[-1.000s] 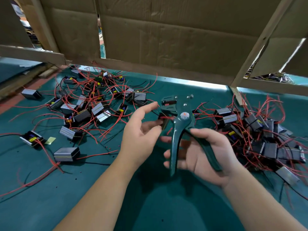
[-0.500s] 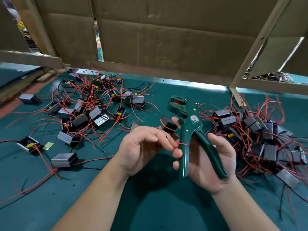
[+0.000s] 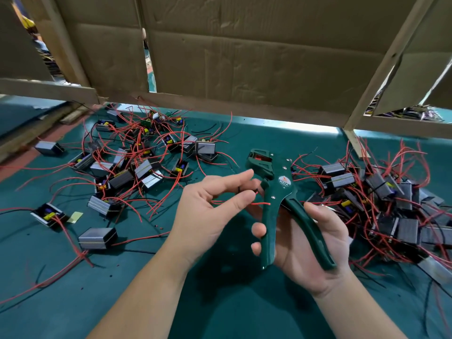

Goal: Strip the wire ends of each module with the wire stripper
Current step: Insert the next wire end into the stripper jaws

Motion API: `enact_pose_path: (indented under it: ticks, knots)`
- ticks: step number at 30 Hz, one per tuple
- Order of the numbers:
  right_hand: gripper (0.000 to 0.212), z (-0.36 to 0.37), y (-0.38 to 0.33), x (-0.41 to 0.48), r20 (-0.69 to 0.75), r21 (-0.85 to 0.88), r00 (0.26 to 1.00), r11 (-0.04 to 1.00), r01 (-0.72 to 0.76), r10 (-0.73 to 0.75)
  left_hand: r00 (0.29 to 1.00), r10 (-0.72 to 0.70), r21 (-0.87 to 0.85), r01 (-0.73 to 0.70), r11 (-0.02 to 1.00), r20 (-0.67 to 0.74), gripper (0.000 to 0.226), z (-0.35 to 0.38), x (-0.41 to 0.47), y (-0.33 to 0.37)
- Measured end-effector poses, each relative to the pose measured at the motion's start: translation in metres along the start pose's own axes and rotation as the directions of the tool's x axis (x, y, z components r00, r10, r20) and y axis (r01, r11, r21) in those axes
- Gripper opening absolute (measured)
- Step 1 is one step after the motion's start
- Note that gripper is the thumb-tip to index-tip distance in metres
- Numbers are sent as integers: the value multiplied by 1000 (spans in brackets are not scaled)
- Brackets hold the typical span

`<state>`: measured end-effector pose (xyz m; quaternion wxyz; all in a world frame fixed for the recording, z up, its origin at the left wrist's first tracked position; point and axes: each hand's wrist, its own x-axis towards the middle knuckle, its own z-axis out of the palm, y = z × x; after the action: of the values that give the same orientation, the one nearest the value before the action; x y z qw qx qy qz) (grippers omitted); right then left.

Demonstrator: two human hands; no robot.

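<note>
Green wire stripper (image 3: 276, 199) up in the air above the table (image 3: 220, 304), head pointing away, handles spread apart. Lies across the right hand (image 3: 315, 243): fingers curled round one handle, thumb resting along the other. Just beside the tool's neck, a thin red wire (image 3: 260, 203), free end crossing the green body, below the head. Pinched between thumb and bent fingers of the left hand (image 3: 208, 211), index finger stretched toward the head. Near it a black wire end (image 3: 254, 191); cannot tell from which module. On the table, left heap of modules (image 3: 146, 170) and right heap of modules (image 3: 391, 204), both tangled in red wires. Behind, a cardboard wall (image 3: 256, 57).
</note>
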<state>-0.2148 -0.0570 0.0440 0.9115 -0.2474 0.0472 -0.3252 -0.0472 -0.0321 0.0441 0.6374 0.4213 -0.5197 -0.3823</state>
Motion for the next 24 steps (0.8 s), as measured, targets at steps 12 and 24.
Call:
enact_pose_path:
  ticks: [12, 24]
  knots:
    - [68, 1, -6, -1, -24, 168, 999, 985, 36, -32, 972, 218, 374, -233, 897, 83, 31, 3, 1, -8]
    - [67, 6, 5, -3, -51, 48, 997, 998, -48, 50, 966, 138, 155, -105, 982, -220, 16, -5, 6, 3]
